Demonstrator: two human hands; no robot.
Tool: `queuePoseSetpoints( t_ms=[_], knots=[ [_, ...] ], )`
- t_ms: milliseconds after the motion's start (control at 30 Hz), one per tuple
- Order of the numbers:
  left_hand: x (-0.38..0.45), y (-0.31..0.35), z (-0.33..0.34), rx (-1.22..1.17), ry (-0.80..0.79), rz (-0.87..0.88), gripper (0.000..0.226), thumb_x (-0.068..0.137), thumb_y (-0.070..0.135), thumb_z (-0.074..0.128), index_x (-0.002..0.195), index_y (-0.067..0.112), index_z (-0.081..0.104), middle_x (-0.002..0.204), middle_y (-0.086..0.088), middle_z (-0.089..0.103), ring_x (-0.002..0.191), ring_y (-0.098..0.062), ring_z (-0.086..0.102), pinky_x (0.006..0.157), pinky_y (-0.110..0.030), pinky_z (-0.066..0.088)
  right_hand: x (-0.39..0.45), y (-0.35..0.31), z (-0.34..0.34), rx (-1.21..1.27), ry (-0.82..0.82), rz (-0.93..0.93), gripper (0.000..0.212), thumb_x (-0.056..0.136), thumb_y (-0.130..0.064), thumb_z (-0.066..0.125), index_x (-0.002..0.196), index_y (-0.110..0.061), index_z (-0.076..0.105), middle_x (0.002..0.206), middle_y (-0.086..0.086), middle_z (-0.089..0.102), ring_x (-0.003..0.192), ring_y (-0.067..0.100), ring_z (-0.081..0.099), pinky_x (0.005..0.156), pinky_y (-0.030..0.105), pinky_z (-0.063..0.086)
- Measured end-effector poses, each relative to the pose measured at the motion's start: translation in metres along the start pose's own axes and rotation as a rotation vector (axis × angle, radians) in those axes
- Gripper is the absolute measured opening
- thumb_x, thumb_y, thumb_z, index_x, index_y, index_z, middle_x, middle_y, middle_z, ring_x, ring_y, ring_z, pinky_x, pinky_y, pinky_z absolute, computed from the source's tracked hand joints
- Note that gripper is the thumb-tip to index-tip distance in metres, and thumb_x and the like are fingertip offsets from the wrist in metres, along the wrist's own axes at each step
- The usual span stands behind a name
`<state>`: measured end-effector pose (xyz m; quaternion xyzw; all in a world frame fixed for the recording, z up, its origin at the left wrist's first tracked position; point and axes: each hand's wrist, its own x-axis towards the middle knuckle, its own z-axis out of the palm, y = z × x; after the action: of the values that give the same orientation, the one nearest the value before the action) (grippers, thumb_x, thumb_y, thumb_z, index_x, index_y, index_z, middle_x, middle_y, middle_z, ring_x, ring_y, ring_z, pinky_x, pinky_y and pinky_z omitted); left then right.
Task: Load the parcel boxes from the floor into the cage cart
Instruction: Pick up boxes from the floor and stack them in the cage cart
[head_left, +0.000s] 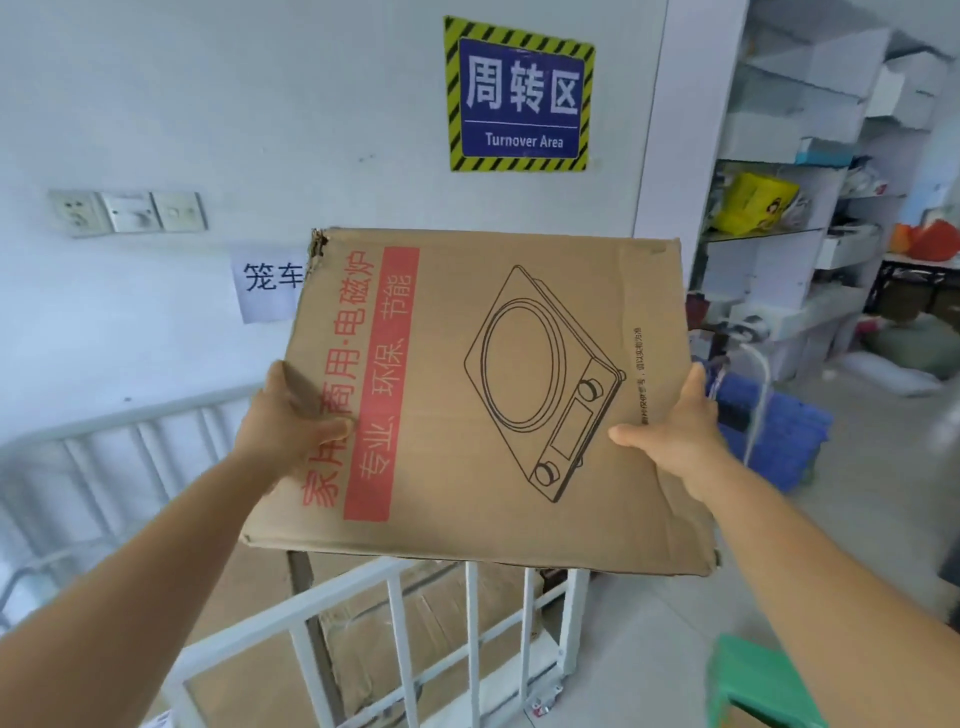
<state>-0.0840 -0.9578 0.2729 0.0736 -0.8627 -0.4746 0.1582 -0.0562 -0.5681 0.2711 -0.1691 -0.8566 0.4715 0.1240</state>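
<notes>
The parcel box (498, 395), a flat brown carton printed with red lettering and a line drawing of an induction cooker, is held in the air above the near rail of the cage cart (395, 613). The left hand (291, 415) grips the left edge of the box: the thumb lies on the printed top face, and the fingers wrap round the edge out of view. The right hand (680, 421) grips the right edge in the same manner, thumb on the top face, fingers hidden behind the edge. The box tilts, its far edge higher than its near edge.

Below the box, flattened cardboard (436, 618) lies inside the cage cart, visible through the white bars. Beyond the box, on the wall, hangs a blue sign (519, 93) reading "Turnover Area" with a yellow-and-black border. Right of the box stand white shelves (779, 218). A green stool (753, 680) stands on the floor below the right forearm.
</notes>
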Motion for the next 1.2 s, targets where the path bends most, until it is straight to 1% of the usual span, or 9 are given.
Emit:
queuePoseSetpoints(
  t_ms=[167, 333, 433, 567, 667, 833, 1000, 1100, 1200],
  knots=[
    [0.045, -0.043, -0.05, -0.006, 0.06, -0.043, 0.063, 0.064, 0.022, 0.088, 0.101, 0.016, 0.038, 0.102, -0.009, 0.06, 0.083, -0.031, 0.067, 0.067, -0.052, 0.059, 0.019, -0.047, 0.074, -0.016, -0.043, -0.052, 0.131, 0.072, -0.023, 0.086, 0.154, -0.028, -0.016, 0.162, 0.01, 0.007, 0.148, 0.032, 0.015, 0.115, 0.052, 0.024],
    [0.069, -0.091, -0.084, 0.014, 0.12, -0.108, 0.064, 0.065, 0.021, 0.088, 0.105, 0.015, 0.038, 0.099, -0.01, 0.062, 0.084, -0.032, 0.066, 0.068, -0.051, 0.059, 0.028, -0.079, 0.139, -0.049, -0.095, -0.086, 0.127, 0.074, -0.023, 0.085, 0.155, -0.029, -0.012, 0.16, 0.009, 0.013, 0.142, 0.034, 0.028, 0.11, 0.049, 0.031],
    [0.08, -0.118, -0.1, 0.015, 0.156, -0.159, 0.064, 0.063, 0.021, 0.089, 0.104, 0.015, 0.04, 0.094, -0.011, 0.063, 0.083, -0.031, 0.066, 0.069, -0.049, 0.058, 0.037, -0.094, 0.174, -0.075, -0.154, -0.096, 0.126, 0.075, -0.025, 0.083, 0.154, -0.028, -0.015, 0.162, 0.006, 0.009, 0.142, 0.034, 0.03, 0.109, 0.048, 0.032],
    [0.096, -0.151, -0.118, 0.016, 0.204, -0.222, 0.068, 0.058, 0.027, 0.092, 0.103, 0.02, 0.042, 0.103, -0.012, 0.062, 0.085, -0.03, 0.066, 0.069, -0.051, 0.059, 0.055, -0.111, 0.22, -0.089, -0.21, -0.121, 0.126, 0.074, -0.025, 0.084, 0.155, -0.03, -0.013, 0.161, 0.007, 0.011, 0.141, 0.035, 0.031, 0.109, 0.049, 0.033],
    [0.107, -0.175, -0.123, 0.015, 0.222, -0.278, 0.069, 0.058, 0.029, 0.091, 0.105, 0.022, 0.042, 0.101, -0.01, 0.064, 0.086, -0.03, 0.067, 0.069, -0.052, 0.059, 0.073, -0.119, 0.254, -0.079, -0.263, -0.144, 0.125, 0.075, -0.023, 0.084, 0.155, -0.031, -0.012, 0.161, 0.006, 0.012, 0.141, 0.034, 0.032, 0.108, 0.047, 0.033],
    [0.136, -0.204, -0.111, 0.01, 0.249, -0.364, 0.063, 0.064, 0.023, 0.09, 0.105, 0.015, 0.042, 0.099, -0.011, 0.065, 0.083, -0.029, 0.068, 0.068, -0.049, 0.059, 0.121, -0.119, 0.315, -0.08, -0.345, -0.153, 0.124, 0.074, -0.021, 0.085, 0.156, -0.03, -0.008, 0.161, 0.005, 0.012, 0.141, 0.032, 0.032, 0.108, 0.046, 0.034],
    [0.181, -0.235, -0.075, 0.059, 0.265, -0.456, 0.06, 0.066, 0.021, 0.088, 0.104, 0.015, 0.043, 0.098, -0.011, 0.063, 0.082, -0.029, 0.067, 0.069, -0.046, 0.058, 0.192, -0.101, 0.382, -0.109, -0.422, -0.118, 0.113, 0.067, -0.022, 0.088, 0.152, -0.025, 0.012, 0.151, 0.008, 0.031, 0.131, 0.035, 0.043, 0.103, 0.048, 0.041],
    [0.21, -0.255, -0.043, 0.046, 0.235, -0.549, 0.058, 0.067, 0.019, 0.088, 0.105, 0.015, 0.043, 0.095, -0.009, 0.064, 0.079, -0.027, 0.067, 0.065, -0.042, 0.058, 0.238, -0.085, 0.418, -0.174, -0.483, -0.092, 0.115, 0.062, -0.027, 0.089, 0.15, -0.025, 0.016, 0.149, 0.008, 0.034, 0.129, 0.037, 0.045, 0.104, 0.055, 0.041],
    [0.236, -0.276, -0.012, 0.044, 0.206, -0.638, 0.062, 0.065, 0.021, 0.089, 0.107, 0.018, 0.044, 0.098, -0.01, 0.065, 0.081, -0.027, 0.068, 0.068, -0.043, 0.058, 0.279, -0.068, 0.45, -0.229, -0.539, -0.057, 0.113, 0.061, -0.027, 0.089, 0.149, -0.022, 0.019, 0.147, 0.009, 0.037, 0.126, 0.034, 0.047, 0.102, 0.052, 0.044]
  ],
)
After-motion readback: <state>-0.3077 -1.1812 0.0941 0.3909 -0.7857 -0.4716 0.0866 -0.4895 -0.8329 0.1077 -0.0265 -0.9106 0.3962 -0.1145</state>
